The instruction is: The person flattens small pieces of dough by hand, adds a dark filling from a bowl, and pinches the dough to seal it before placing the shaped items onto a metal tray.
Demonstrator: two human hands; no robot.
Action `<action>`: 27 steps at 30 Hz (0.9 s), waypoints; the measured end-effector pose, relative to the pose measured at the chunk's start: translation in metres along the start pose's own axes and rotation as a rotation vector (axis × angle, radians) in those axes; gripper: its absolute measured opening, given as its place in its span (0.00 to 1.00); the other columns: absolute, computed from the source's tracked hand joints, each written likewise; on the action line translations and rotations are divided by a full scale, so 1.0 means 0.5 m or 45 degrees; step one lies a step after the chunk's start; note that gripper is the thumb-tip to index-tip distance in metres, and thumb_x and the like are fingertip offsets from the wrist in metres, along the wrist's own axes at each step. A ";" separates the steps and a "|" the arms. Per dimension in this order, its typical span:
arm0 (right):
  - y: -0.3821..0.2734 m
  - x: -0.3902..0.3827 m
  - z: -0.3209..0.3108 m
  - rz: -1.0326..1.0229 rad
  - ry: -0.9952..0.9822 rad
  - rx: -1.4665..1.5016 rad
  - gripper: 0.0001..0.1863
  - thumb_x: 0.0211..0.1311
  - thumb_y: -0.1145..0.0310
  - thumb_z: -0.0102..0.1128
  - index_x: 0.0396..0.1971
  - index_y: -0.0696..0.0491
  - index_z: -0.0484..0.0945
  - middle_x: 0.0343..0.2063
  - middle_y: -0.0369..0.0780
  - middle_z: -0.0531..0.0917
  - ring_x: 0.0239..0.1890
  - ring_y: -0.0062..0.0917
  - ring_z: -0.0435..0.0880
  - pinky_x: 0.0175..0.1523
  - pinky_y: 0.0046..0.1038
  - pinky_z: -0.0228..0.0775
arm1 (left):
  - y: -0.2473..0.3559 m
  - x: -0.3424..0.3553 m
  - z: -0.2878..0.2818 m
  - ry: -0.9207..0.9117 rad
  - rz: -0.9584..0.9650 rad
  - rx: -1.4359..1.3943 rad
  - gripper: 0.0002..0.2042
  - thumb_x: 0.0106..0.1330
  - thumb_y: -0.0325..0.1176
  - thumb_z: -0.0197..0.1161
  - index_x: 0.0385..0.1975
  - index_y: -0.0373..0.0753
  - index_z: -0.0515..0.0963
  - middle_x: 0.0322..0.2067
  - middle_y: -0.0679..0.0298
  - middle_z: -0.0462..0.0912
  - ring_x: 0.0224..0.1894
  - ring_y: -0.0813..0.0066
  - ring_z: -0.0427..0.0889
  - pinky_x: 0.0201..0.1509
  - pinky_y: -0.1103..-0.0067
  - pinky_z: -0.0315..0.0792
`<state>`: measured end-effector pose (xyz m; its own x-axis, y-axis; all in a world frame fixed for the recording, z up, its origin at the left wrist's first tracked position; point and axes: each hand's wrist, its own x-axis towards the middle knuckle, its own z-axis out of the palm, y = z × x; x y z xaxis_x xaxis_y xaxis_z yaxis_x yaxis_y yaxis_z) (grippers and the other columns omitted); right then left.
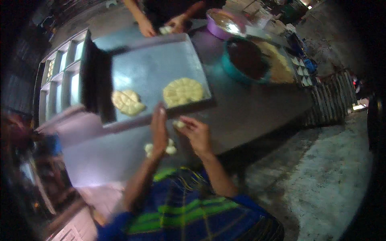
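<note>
My right hand (198,135) pinches a small pale dough ball (179,124) between thumb and fingertips, just off the near edge of a metal baking tray (150,66). Beside it, my left hand (159,130) is held on edge, its fingers stretched out straight and nothing seen in it. Several small dough balls (171,150) rest on the table on both sides of my left wrist. On the tray lie two flat pieces of shaped dough: a larger, rounded, segmented dough piece (183,91) at right and a smaller dough piece (128,102) at left.
Across the table (96,156), a co-worker's hands (177,24) hold pale dough behind the tray. A teal basin (227,64) with dark contents and a purple basin (215,29) stand at right, near yellowish crumbly stuff (279,60). Compartmented metal pans (64,74) stand at left.
</note>
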<state>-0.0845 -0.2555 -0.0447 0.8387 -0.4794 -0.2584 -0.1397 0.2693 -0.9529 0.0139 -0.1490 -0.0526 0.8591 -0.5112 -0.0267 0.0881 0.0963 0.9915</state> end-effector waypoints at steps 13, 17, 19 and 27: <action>0.022 -0.056 -0.098 -0.192 -0.544 0.510 0.17 0.73 0.56 0.52 0.51 0.51 0.73 0.47 0.36 0.77 0.52 0.22 0.76 0.58 0.27 0.69 | 0.042 -0.039 0.121 -0.500 0.537 0.605 0.15 0.65 0.44 0.61 0.30 0.36 0.79 0.30 0.55 0.82 0.38 0.56 0.83 0.45 0.65 0.75; 0.070 -0.042 -0.165 -0.053 -0.169 0.856 0.18 0.72 0.56 0.56 0.53 0.51 0.73 0.47 0.36 0.77 0.53 0.20 0.76 0.60 0.27 0.69 | 0.070 -0.019 0.187 -0.559 0.050 -0.228 0.24 0.73 0.53 0.48 0.41 0.35 0.80 0.42 0.56 0.83 0.47 0.63 0.82 0.55 0.70 0.72; 0.076 0.022 -0.264 -0.232 -0.090 0.766 0.19 0.72 0.56 0.57 0.55 0.52 0.73 0.48 0.36 0.77 0.53 0.22 0.76 0.61 0.29 0.70 | 0.061 -0.015 0.183 -0.474 -0.025 -0.315 0.23 0.75 0.51 0.47 0.45 0.35 0.79 0.46 0.56 0.82 0.50 0.66 0.80 0.60 0.70 0.69; -0.314 0.272 -0.526 -0.505 0.189 -0.318 0.26 0.65 0.72 0.63 0.63 0.56 0.73 0.41 0.33 0.84 0.40 0.19 0.82 0.42 0.23 0.76 | -0.033 -0.093 -0.017 0.063 -0.513 -0.080 0.11 0.71 0.38 0.59 0.42 0.36 0.78 0.40 0.59 0.83 0.47 0.69 0.81 0.56 0.73 0.73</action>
<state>-0.0872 -0.5826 0.0279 0.7713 -0.6232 0.1294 0.0378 -0.1581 -0.9867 -0.0233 -0.1195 -0.0690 0.7726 -0.4771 -0.4188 0.4517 -0.0504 0.8907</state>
